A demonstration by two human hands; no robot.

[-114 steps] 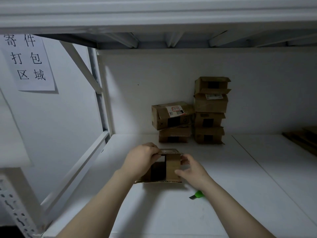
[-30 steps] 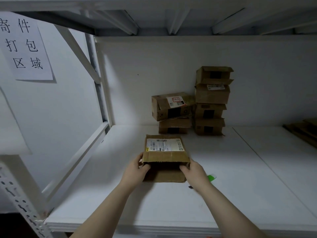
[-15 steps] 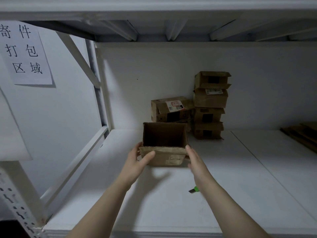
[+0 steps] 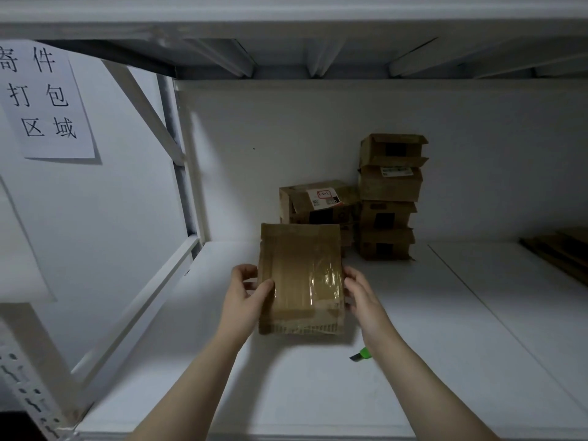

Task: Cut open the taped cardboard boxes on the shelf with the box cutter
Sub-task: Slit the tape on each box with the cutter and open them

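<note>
A small brown cardboard box point(image 4: 300, 278) is held up above the white shelf board point(image 4: 318, 393), its taped face turned toward me. My left hand point(image 4: 246, 297) grips its left edge, thumb on the front and fingers behind. My right hand point(image 4: 359, 291) holds the right edge, fingers wrapped round the side. A green box cutter point(image 4: 361, 354) lies on the shelf just below my right wrist, partly hidden by the forearm.
Several cardboard boxes are stacked against the back wall: a tall pile point(image 4: 389, 198) and a lower pile point(image 4: 318, 205) left of it. Flat cardboard point(image 4: 560, 253) lies at the right edge. A paper sign point(image 4: 41, 100) hangs at the left beside the shelf's diagonal brace.
The box has been turned in both hands: half a second ago its open inside faced me, now a closed taped face does. It also sits slightly lower and nearer.
</note>
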